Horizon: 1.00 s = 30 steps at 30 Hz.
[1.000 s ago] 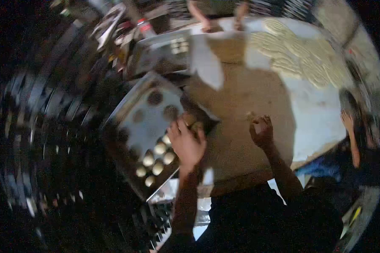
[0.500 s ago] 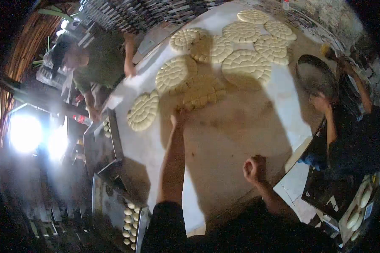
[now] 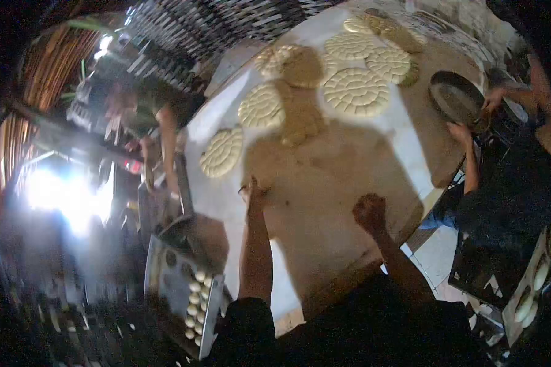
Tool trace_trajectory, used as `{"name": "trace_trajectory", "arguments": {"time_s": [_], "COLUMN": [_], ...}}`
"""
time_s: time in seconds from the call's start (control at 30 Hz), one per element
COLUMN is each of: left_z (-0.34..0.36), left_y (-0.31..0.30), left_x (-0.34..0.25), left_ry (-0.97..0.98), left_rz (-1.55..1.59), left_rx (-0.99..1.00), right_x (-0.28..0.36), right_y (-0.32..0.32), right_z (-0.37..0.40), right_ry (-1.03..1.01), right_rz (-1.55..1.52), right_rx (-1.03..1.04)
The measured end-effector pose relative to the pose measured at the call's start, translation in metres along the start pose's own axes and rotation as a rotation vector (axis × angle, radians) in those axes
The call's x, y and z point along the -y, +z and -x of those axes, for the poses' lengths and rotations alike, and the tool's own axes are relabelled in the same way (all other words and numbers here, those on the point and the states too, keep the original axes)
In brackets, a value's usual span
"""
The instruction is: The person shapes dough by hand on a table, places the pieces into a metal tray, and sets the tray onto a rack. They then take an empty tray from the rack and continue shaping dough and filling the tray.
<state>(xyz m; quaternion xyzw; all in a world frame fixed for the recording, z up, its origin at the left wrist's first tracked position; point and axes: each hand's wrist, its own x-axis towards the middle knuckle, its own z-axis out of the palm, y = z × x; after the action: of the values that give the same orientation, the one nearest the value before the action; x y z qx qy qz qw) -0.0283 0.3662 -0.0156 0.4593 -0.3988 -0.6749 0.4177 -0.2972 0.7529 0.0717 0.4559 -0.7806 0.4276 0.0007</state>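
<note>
My left hand (image 3: pixel 254 189) hovers over the shaded part of the work table (image 3: pixel 337 177), its fingers apart and nothing in them. My right hand (image 3: pixel 371 212) is curled into a fist farther right. What it holds, if anything, is hidden. Beyond my left hand lies a flat round of dough (image 3: pixel 301 125), cut into small segments and darkened by my shadow. Another scored dough round (image 3: pixel 221 151) rests at the table's left, with a brighter one (image 3: pixel 261 105) above it. A large scored round (image 3: pixel 356 92) lies farther back.
At left, a tray (image 3: pixel 156 269) holds rows of small dough balls (image 3: pixel 196 306). One person (image 3: pixel 159 104) leans over a second tray there. On the right, another person's hands (image 3: pixel 462 131) hold a dark round pan (image 3: pixel 456 98). Long dough pieces (image 3: pixel 523 309) lie on a board.
My left hand has drawn back from the dough round toward me, its fingers spread. My right hand stays curled and has moved slightly forward. The person at left now reaches lower over the tray.
</note>
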Motion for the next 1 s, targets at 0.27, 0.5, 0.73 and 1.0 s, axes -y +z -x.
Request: {"name": "trace_trajectory", "arguments": {"time_s": [0.27, 0.5, 0.73, 1.0], "left_z": [0.335, 0.412, 0.414, 0.360], "left_y": [-0.074, -0.078, -0.178, -0.088], "left_x": [-0.042, -0.001, 0.042, -0.078], "left_ry": [0.088, 0.486, 0.194, 0.433], "left_rz": [0.429, -0.536, -0.611, -1.512], "left_rx": [0.095, 0.025, -0.011, 0.192], "right_x": [0.061, 0.121, 0.063, 0.022], "right_y": [0.044, 0.149, 0.039, -0.039], "right_z": [0.079, 0.197, 0.105, -0.008], "right_ry": [-0.075, 0.035, 0.181, -0.693], "right_rz": [-0.252, -0.444, -0.373, 0.183], "right_rx": [0.318, 0.370, 0.093, 0.508]}}
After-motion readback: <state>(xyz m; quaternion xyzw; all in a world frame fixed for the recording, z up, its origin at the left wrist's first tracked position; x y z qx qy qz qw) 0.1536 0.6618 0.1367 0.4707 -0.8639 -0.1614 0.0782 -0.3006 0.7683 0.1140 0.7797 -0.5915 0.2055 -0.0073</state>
